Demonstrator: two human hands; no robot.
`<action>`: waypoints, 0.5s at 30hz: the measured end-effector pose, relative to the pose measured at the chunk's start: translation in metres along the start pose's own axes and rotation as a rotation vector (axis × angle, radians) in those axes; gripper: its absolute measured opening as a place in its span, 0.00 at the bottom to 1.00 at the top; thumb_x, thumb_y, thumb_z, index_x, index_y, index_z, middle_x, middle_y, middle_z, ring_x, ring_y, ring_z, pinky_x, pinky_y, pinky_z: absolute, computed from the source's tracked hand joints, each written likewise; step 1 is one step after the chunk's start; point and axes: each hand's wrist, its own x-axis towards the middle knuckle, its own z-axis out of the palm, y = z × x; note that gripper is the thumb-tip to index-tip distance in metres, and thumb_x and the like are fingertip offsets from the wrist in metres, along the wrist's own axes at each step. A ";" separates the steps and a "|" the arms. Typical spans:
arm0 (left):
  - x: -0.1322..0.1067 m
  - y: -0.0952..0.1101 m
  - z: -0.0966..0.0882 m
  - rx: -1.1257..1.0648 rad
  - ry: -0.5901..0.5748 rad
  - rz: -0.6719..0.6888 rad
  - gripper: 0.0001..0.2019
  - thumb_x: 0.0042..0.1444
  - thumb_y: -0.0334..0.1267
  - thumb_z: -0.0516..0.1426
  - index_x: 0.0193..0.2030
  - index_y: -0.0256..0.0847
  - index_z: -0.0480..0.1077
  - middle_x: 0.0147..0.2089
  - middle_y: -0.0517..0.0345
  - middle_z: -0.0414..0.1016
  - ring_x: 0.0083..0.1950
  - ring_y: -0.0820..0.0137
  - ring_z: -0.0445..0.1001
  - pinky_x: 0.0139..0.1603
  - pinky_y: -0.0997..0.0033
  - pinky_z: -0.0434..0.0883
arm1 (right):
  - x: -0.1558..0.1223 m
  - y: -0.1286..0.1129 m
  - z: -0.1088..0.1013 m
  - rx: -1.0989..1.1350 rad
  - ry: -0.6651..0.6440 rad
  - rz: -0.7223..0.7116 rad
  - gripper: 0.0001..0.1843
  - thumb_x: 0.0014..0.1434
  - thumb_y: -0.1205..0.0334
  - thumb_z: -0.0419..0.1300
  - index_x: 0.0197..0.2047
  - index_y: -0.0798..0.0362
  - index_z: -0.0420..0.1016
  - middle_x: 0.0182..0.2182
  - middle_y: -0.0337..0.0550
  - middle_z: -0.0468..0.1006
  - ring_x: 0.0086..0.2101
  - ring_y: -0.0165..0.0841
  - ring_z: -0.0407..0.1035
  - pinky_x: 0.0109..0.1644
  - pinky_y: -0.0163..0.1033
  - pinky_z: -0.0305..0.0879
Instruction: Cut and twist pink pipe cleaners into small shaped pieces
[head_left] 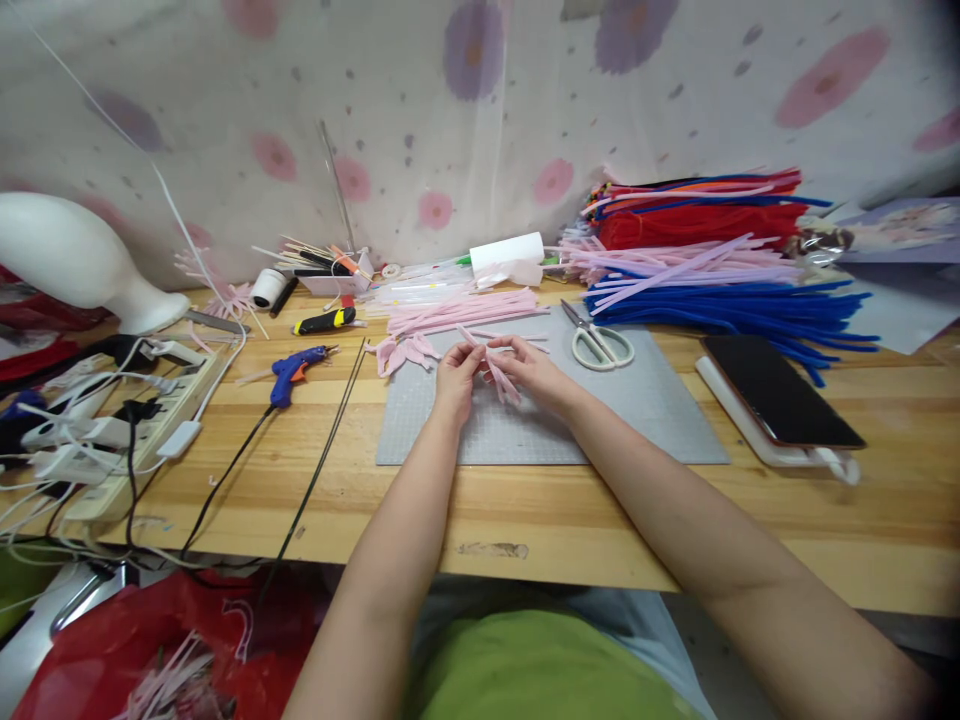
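Note:
My left hand [456,378] and my right hand [529,368] meet over the grey cutting mat [637,420]. Both pinch a small bundle of pink pipe cleaners [496,372] that slants down to the right between them. Finished pink petal shapes [401,352] lie on the mat's far left corner. A loose pile of pink pipe cleaners [459,310] lies just behind the mat.
White-handled scissors [598,343] rest on the mat's far right. A blue glue gun [294,368] and power strip [127,420] lie left. Stacked blue, red and pink pipe cleaners [712,250] fill the back right. A phone [780,390] lies on a white stand at right.

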 end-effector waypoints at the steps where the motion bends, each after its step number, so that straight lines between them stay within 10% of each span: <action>1: 0.001 0.000 0.000 0.024 0.021 0.022 0.12 0.40 0.42 0.61 0.25 0.38 0.62 0.24 0.65 0.66 0.26 0.80 0.65 0.31 0.77 0.64 | -0.001 0.001 0.001 -0.061 0.032 -0.034 0.21 0.45 0.51 0.61 0.39 0.50 0.59 0.31 0.39 0.73 0.29 0.30 0.70 0.30 0.37 0.65; 8: 0.002 0.000 -0.001 0.053 0.134 0.081 0.10 0.43 0.39 0.60 0.26 0.38 0.62 0.26 0.65 0.65 0.29 0.81 0.65 0.37 0.77 0.63 | -0.008 -0.001 0.004 -0.836 0.147 -0.323 0.08 0.52 0.56 0.55 0.27 0.51 0.64 0.29 0.41 0.73 0.27 0.30 0.65 0.31 0.35 0.58; 15: 0.006 0.001 -0.002 0.007 0.239 0.069 0.12 0.43 0.42 0.60 0.26 0.38 0.62 0.26 0.65 0.64 0.28 0.81 0.64 0.33 0.80 0.64 | -0.005 0.005 0.003 -0.794 0.025 -0.337 0.06 0.52 0.62 0.53 0.25 0.53 0.65 0.27 0.41 0.70 0.28 0.29 0.63 0.32 0.35 0.57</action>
